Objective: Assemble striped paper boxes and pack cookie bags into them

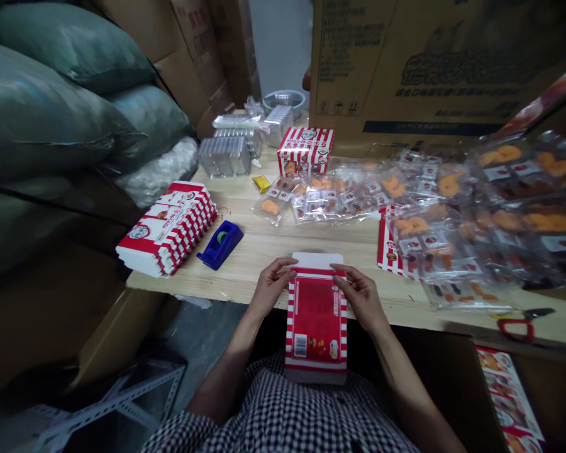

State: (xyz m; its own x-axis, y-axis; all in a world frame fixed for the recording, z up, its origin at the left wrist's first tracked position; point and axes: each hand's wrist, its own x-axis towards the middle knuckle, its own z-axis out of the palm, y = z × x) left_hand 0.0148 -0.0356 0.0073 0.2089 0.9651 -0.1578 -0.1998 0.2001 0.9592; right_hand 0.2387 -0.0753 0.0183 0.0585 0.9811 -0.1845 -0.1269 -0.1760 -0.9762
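Observation:
A red and white striped cardboard box (317, 321) is held over the table's front edge, its barcode side up and a white flap standing out at the far end. My left hand (274, 286) pinches its far left corner. On the far right corner, the fingers of my right hand (361, 292) are closed the same way. Whether the box's near end is open or folded I cannot tell. Left of my hands sits a blue tape dispenser (221, 245) with a green roll. Beyond it lies a stack of flat striped boxes (170, 226).
Clear packets with orange pieces (424, 220) cover the table's right side. A made-up striped box (305, 151), clear plastic trays (226, 154) and a yellow sachet (261, 184) stand farther back. Red-handled scissors (516, 327) lie at the right front edge. Large sacks (51, 113) fill the left.

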